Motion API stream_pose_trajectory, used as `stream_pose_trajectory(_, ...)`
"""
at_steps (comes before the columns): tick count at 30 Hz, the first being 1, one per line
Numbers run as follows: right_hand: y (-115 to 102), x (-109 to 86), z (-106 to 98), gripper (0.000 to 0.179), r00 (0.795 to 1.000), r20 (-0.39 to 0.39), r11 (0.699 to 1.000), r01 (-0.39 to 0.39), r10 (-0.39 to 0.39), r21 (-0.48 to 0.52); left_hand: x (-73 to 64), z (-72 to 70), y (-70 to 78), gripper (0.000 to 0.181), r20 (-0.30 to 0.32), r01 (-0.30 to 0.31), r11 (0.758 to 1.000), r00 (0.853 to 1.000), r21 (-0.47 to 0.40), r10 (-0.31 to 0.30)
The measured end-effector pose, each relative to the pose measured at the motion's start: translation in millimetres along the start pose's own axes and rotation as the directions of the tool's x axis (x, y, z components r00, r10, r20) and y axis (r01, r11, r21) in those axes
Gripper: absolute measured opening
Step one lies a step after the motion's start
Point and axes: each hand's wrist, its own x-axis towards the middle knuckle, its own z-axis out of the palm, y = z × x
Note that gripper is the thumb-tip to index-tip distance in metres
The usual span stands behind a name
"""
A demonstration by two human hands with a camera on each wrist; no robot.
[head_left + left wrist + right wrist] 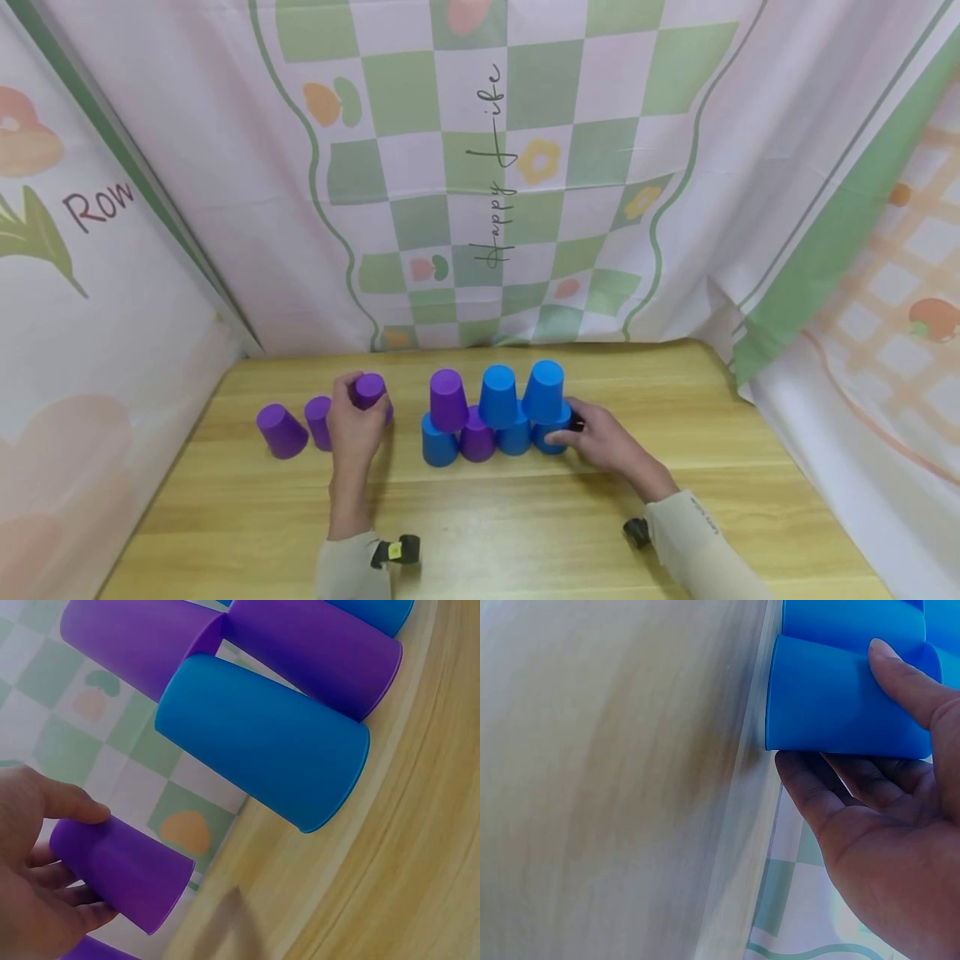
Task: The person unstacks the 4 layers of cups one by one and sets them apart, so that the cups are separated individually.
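Note:
My left hand (358,429) grips an upside-down purple cup (370,387) near its narrow closed end. In the left wrist view, the thumb presses one side of this purple cup (124,870) and the fingers wrap the other. My right hand (600,433) holds the rightmost blue cup (551,437) of a two-row stack; in the right wrist view the thumb lies over this blue cup (840,705) with the fingers along its side. The lower row also has a blue cup (439,442), a purple cup (477,437) and another blue cup (514,433). On top stand a purple cup (448,400) and two blue cups (498,396).
Two more purple cups stand upside down left of my left hand: one at the far left (282,432), the other (318,422) partly behind the hand. The wooden table (480,533) ends at a patterned curtain (480,208) behind, with cloth walls on both sides.

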Motion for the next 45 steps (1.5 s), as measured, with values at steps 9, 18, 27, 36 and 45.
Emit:
stream_pose_trajectory(9,-0.3,0.0,1.4,0.047,1.0,0.005,1.0,-0.002,0.002,0.009,1.6,0.2,-6.2,0.063,0.008,0.021,0.997,1.0,0.069,-0.022)
stream_pose_trajectory(18,-0.3,-0.4,1.7,0.048,1.0,0.002,1.0,-0.003,0.003,0.001,2.3,1.4,-10.0,0.063,-0.003,-0.015,0.993,1.0,0.121,0.015)
stream_pose_trajectory(27,-0.5,0.0,1.4,0.049,1.0,0.004,1.0,-0.005,0.005,0.006,2.7,1.4,-11.5,0.064,0.01,0.028,0.991,1.0,0.132,-0.03)
stream_pose_trajectory(36,0.0,0.3,0.9,0.051,1.0,0.005,1.0,-0.009,0.009,0.007,3.9,2.0,-12.5,0.065,0.005,0.037,0.991,0.999,0.131,-0.038)
stream_pose_trajectory(45,1.2,0.3,0.7,0.052,1.0,0.002,1.0,0.0,0.0,-0.001,4.7,2.6,-13.0,0.067,0.024,0.067,0.988,0.997,0.138,-0.071)
